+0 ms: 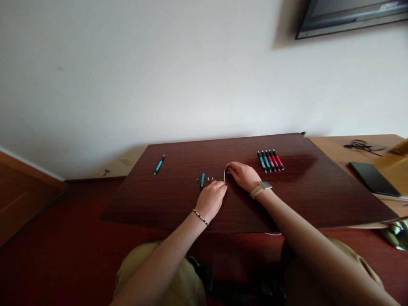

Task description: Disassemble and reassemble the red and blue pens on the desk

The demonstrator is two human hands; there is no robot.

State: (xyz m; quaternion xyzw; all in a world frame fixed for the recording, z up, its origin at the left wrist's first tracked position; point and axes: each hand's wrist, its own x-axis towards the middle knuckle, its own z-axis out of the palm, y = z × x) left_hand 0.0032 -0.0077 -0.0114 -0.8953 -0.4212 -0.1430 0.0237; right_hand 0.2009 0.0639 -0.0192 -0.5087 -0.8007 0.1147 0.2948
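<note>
A thin white tube (224, 175) spans the small gap between my two hands. My left hand (211, 199) is closed, pinching its lower end. The fingers of my right hand (244, 175) are closed around its upper end, where a small dark part shows; what that part is I cannot tell. Beside my left hand lies a teal and black pen barrel (202, 180), its lower end close to the knuckles. A tiny teal piece (197, 179) is left of the barrel. Two small white pieces (210, 179) lie between the barrel and the tube.
On the dark wooden table (178, 195), a teal pen (159, 165) lies far left. Several teal and pink pens (270, 160) form a row to the right. A side desk holds a black phone (373, 178) and a coiled cable (363, 145). A screen (353, 19) hangs above.
</note>
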